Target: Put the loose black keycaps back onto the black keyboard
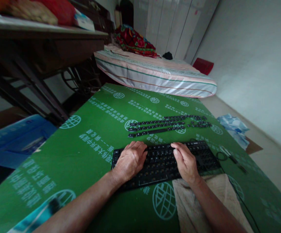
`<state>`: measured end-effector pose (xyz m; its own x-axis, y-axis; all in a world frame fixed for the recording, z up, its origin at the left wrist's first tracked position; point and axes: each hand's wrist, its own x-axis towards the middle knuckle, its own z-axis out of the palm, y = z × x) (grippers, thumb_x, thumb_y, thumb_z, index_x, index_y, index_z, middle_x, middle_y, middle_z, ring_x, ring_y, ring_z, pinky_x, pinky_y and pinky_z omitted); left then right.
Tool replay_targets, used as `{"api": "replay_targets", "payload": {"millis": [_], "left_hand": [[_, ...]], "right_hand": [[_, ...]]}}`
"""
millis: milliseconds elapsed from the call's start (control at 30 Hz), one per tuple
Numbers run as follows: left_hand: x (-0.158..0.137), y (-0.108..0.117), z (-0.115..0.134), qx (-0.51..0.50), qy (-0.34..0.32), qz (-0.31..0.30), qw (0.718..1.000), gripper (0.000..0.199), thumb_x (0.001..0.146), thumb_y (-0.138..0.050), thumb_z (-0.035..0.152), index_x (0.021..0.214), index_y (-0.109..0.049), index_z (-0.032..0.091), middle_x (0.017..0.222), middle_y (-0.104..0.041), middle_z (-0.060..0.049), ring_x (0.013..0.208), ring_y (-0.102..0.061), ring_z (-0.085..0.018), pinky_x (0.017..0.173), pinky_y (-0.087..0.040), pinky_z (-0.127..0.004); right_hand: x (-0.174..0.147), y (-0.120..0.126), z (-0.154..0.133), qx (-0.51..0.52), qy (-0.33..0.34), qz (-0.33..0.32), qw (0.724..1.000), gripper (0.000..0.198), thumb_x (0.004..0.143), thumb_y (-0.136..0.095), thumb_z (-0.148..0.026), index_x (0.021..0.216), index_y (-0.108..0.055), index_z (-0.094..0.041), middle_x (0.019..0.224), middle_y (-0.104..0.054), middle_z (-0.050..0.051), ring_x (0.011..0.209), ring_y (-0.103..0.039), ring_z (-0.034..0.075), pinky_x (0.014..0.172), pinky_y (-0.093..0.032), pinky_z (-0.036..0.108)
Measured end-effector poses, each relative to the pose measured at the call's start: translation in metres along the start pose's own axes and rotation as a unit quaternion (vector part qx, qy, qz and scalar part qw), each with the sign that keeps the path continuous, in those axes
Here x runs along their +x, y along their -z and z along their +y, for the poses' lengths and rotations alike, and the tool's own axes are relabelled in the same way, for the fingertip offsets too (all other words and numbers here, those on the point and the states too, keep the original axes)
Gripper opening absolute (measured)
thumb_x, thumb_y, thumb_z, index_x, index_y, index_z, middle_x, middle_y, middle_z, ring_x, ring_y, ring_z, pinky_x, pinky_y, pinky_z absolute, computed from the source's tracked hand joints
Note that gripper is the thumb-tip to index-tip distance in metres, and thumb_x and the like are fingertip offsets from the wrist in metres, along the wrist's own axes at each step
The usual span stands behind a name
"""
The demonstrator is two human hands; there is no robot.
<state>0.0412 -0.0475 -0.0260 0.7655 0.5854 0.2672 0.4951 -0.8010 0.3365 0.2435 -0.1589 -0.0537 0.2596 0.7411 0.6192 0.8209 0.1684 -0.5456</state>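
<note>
A black computer keyboard (158, 163) lies at a slight angle on a green printed tabletop (82, 155). Its upper rows show keycaps, while much of the lower part looks bare of them. My left hand (132, 160) rests over the keyboard's left part, fingers bent together around its far side. Toward the right, my right hand (186, 162) has its index finger and thumb drawn close at the top key row; anything between them is too small to make out. Beyond the keyboard, loose black keycaps (157, 126) lie in several rows, with a further keycap group (200, 124) to the right.
A beige cloth (203, 200) lies under my right forearm. Thin tools (234, 158) and a cable (243, 204) are at the right. A blue plastic container (16, 139) stands left of the table, below a dark wooden desk (45, 48). Behind is a bed (159, 74).
</note>
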Motion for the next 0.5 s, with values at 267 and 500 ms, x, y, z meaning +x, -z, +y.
{"api": "replay_targets", "payload": {"millis": [267, 500], "left_hand": [[-0.0007, -0.0007, -0.0005, -0.002, 0.001, -0.003, 1.000, 0.023, 0.091, -0.040, 0.021, 0.101, -0.059, 0.013, 0.103, -0.063, -0.010, 0.096, -0.058, -0.023, 0.089, -0.047, -0.038], [-0.0005, -0.0005, -0.0007, -0.001, -0.002, -0.002, 1.000, 0.022, 0.091, -0.040, 0.020, 0.101, -0.058, 0.014, 0.102, -0.063, -0.009, 0.096, -0.058, -0.022, 0.088, -0.048, -0.037]], "right_hand": [[0.0006, 0.0005, -0.0010, 0.004, -0.003, 0.002, 1.000, 0.026, 0.090, -0.045, -0.024, 0.107, -0.064, -0.020, 0.103, -0.067, 0.010, 0.100, -0.062, 0.021, 0.091, -0.051, 0.039], [-0.0008, -0.0005, 0.0012, 0.009, -0.008, -0.002, 1.000, 0.025, 0.091, -0.045, -0.023, 0.107, -0.063, -0.019, 0.103, -0.067, 0.010, 0.101, -0.061, 0.020, 0.092, -0.050, 0.039]]}}
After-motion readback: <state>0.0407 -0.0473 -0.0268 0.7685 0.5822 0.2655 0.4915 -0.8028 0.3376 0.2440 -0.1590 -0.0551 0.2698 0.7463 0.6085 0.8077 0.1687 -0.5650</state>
